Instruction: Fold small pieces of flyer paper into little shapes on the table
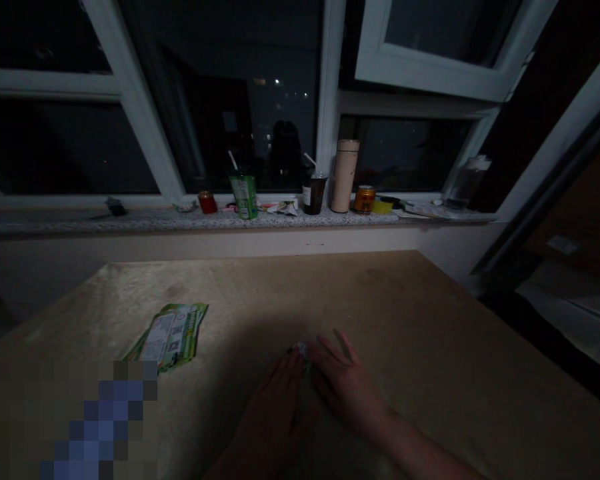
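Note:
Both my hands rest close together on a tan table (405,313) in dim light. My left hand (273,407) lies flat with its fingers stretched forward. My right hand (343,383) lies beside it, fingers spread and extended. Between the fingertips a small pale and green piece of paper (301,349) peeks out; both hands press on it, and most of it is hidden under them. A stack of green printed leaflets (173,333) lies on the table to the left, apart from both hands.
A stone window sill (105,220) runs along the far side with a red can (207,202), a green cup with a straw (244,195), a dark cup (314,193), a tall beige flask (345,175), an orange can (365,199) and papers. Dark windows lie behind. A blurred patch covers the lower left.

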Demonstrator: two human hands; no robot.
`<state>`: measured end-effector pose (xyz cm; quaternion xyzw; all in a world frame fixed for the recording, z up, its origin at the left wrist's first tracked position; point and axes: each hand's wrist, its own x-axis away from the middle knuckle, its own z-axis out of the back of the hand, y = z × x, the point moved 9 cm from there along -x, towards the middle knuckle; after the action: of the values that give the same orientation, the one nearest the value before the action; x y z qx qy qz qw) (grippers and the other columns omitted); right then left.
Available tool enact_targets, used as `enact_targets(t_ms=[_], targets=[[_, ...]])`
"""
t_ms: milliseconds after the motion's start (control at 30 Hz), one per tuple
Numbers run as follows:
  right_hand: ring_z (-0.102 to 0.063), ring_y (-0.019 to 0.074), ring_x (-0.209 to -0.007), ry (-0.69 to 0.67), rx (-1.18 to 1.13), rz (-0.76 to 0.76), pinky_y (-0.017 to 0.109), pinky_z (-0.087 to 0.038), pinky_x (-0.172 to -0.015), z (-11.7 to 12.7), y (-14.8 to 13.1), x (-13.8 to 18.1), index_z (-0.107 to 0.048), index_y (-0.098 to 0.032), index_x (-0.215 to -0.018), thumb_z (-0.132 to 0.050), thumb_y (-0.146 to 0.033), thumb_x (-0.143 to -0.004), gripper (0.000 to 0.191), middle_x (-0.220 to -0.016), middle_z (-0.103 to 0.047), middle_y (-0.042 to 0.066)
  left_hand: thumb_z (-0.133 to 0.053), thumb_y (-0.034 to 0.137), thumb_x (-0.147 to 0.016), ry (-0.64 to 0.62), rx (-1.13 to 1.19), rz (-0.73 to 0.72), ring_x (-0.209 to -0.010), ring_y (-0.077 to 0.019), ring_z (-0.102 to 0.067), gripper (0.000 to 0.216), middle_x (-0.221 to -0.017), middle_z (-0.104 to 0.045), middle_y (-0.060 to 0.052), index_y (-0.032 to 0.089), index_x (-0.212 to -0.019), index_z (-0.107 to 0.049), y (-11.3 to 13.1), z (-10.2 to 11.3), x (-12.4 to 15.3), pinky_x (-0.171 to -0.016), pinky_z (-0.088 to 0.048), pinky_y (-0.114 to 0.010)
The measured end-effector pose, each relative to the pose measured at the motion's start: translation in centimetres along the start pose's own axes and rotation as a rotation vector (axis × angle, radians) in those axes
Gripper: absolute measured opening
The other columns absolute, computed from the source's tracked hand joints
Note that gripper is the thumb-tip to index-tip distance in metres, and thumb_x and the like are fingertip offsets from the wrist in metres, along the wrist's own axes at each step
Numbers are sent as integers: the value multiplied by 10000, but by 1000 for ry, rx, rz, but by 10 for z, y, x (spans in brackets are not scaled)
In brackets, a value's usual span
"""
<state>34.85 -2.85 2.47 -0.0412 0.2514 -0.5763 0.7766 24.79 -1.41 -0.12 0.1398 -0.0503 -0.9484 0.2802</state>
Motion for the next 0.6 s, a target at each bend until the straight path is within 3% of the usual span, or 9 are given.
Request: enact_targets(t_ms=[133,333,600], targets=[[-386,259,-1308,45,42,-101,566,-169,-1122,2,13,2,-461,-148,-1336,-480,-231,-894,450,-1387,-458,130,-469,386,-916,7,0,18,-1343,-276,-292,630,-1486,-288,-109,144,-1455,-250,0,1,-1,-1073,-330,-426],[-407,250,-1295,3,-33,-127,572,-131,-1125,-4,18,2,-514,-191,-1291,-496,-240,-888,407,-1332,-529,91,-456,382,-923,-45,-14,39,-1349,-277,-276,614,-1487,-272,-136,91,-1436,-283,0,-2,-3,-1080,-313,-424],[-413,253,-1290,-33,-151,-167,602,-142,-1101,-7,24,0,-533,-207,-1274,-485,-258,-897,384,-1320,-535,107,-467,369,-918,8,6,19,-1345,-274,-287,659,-1495,-266,-104,163,-1475,-181,0,1,-3,-1072,-326,-438]])
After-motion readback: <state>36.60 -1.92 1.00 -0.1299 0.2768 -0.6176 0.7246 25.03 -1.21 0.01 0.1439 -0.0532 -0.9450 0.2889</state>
